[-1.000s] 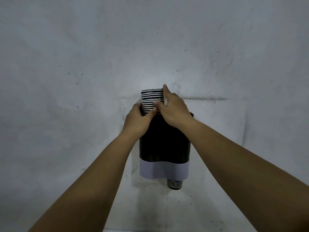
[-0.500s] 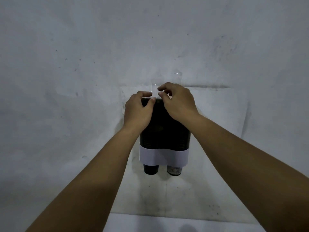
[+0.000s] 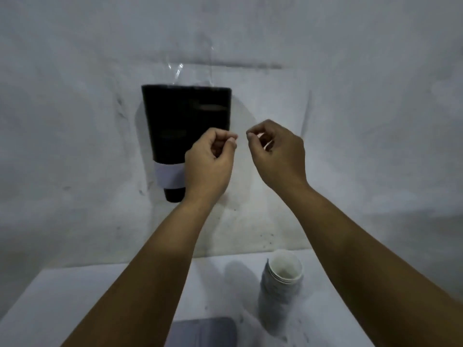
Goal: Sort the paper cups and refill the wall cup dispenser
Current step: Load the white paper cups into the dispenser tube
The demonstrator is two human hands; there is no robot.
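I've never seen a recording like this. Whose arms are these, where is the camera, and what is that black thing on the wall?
No machine here: these are a person's two bare arms, filmed by a camera worn on the head that looks forward and down. The left hand and the right hand hang in front of the wall with fingers curled, and neither holds anything. The black thing is a wall cup dispenser with a white band near its bottom; a dark cup end pokes out below it. On the white table stands a stack of white paper cups, and a dark flat thing at the near edge is too blurred to name.
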